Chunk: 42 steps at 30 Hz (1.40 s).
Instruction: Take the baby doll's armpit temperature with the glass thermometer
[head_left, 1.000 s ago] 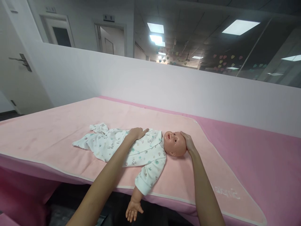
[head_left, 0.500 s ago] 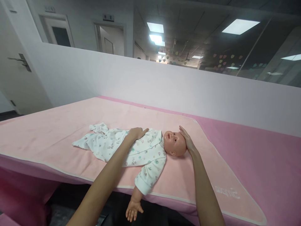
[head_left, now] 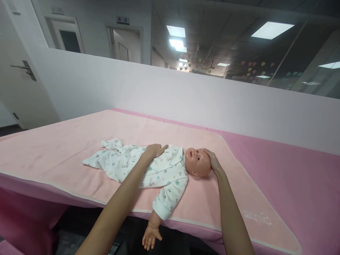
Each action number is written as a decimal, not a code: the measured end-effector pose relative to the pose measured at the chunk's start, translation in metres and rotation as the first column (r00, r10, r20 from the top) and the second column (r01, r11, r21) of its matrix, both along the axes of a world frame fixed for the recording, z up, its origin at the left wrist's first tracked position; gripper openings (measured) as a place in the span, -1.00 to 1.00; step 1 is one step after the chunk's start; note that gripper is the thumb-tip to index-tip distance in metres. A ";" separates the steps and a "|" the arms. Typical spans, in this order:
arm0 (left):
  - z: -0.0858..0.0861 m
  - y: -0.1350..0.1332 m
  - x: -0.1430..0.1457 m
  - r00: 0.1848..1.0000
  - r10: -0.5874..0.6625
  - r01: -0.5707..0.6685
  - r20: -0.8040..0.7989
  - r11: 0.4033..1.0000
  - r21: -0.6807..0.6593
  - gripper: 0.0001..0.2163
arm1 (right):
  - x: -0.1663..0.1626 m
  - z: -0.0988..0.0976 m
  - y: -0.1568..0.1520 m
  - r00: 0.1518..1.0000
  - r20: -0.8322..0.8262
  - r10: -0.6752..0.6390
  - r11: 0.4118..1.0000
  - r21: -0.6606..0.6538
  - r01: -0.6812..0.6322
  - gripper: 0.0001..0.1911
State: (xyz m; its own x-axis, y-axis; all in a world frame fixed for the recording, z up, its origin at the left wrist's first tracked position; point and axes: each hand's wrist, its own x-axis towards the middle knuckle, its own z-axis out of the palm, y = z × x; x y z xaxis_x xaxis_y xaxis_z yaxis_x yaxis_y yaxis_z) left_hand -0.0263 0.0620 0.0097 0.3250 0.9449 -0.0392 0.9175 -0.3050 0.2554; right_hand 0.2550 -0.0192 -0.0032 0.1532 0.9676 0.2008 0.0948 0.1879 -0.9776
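A baby doll (head_left: 198, 163) lies on its back, its bald head to the right and its mouth open. It wears a white patterned sleepsuit (head_left: 164, 168) with flat, limp legs toward the left. One doll arm hangs over the near table edge, its bare hand (head_left: 152, 236) palm up. My left hand (head_left: 155, 151) is open and rests flat on the doll's chest and belly. Curved against the crown of the doll's head is my right hand (head_left: 212, 160), open, with its fingers lying along the top of the head.
Under the doll a peach blanket (head_left: 66, 131) with white edging is spread over a pink-covered table (head_left: 297, 173). A low white wall (head_left: 186, 92) runs behind it, with glass above. At the far left is a door with a handle (head_left: 26, 69).
The fingers of my right hand, raised off the doll's head before, have come down onto it. My left hand and the doll have stayed in place.
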 end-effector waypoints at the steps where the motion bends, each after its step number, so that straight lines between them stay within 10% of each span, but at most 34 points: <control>1: 0.000 0.000 0.000 1.000 0.000 0.000 0.000 1.000 0.000 -0.31 | 0.001 -0.001 0.001 1.000 -0.004 0.006 1.000 -0.003 -0.006 -0.62; 9: 0.000 0.000 0.000 1.000 -0.001 0.001 0.002 1.000 0.000 -0.31 | 0.005 -0.006 0.004 0.985 -0.040 -0.169 0.985 0.015 0.170 -0.37; 28: -0.002 0.002 -0.001 1.000 -0.003 0.003 -0.006 1.000 0.008 -0.31 | 0.002 -0.003 0.002 0.997 -0.057 -0.044 0.999 -0.016 0.043 -0.61; 36: 0.000 0.000 0.000 1.000 0.001 -0.001 0.000 1.000 0.004 -0.31 | 0.007 -0.011 0.007 0.987 -0.030 -0.157 0.987 0.033 0.158 -0.32; 42: -0.001 0.000 0.000 1.000 0.004 -0.004 -0.003 1.000 0.004 -0.32 | 0.004 -0.005 0.005 0.993 0.001 -0.118 0.992 0.051 0.117 -0.61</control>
State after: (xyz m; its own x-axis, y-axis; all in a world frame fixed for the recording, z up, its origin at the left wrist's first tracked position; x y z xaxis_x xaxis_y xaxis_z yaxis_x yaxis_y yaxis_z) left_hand -0.0264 0.0622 0.0089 0.3209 0.9464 -0.0361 0.9196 -0.3022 0.2509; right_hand 0.2591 -0.0144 -0.0083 0.2642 0.9314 0.2503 0.1235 0.2248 -0.9666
